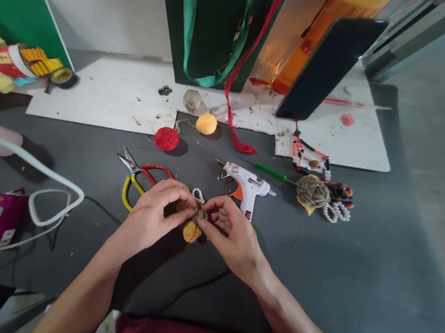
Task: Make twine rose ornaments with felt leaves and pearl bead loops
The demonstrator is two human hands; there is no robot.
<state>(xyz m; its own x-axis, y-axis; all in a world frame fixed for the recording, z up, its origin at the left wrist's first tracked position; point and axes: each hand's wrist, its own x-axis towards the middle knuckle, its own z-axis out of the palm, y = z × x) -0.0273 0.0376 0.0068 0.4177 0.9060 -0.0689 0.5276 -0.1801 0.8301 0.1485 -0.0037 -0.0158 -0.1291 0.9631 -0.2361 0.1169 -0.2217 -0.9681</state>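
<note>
My left hand (156, 209) and my right hand (233, 238) meet at the front of the grey table, thumbs and forefingers closed in a pinch. Between them they hold a small yarn ornament (192, 232), its mustard-yellow lower part crossed by a thin red strand. A greenish-grey part shows at the fingertips, and a loop of white pearl beads (198, 195) sticks out above. My fingers hide some of the middle. Beside my left hand lie open scissors (135, 169) with one red and one yellow handle. A white glue gun (248, 187) rests just beyond my right hand.
Red (166, 138), yellow (206, 124) and grey yarn balls (192, 100) lie ahead. Rightward are a green-handled hook (269, 171) and a finished-looking yarn flower (312, 191) with pearls. A dark green bag (215, 30) and a phone (330, 66) stand behind; a white cable (60, 168) curves at left.
</note>
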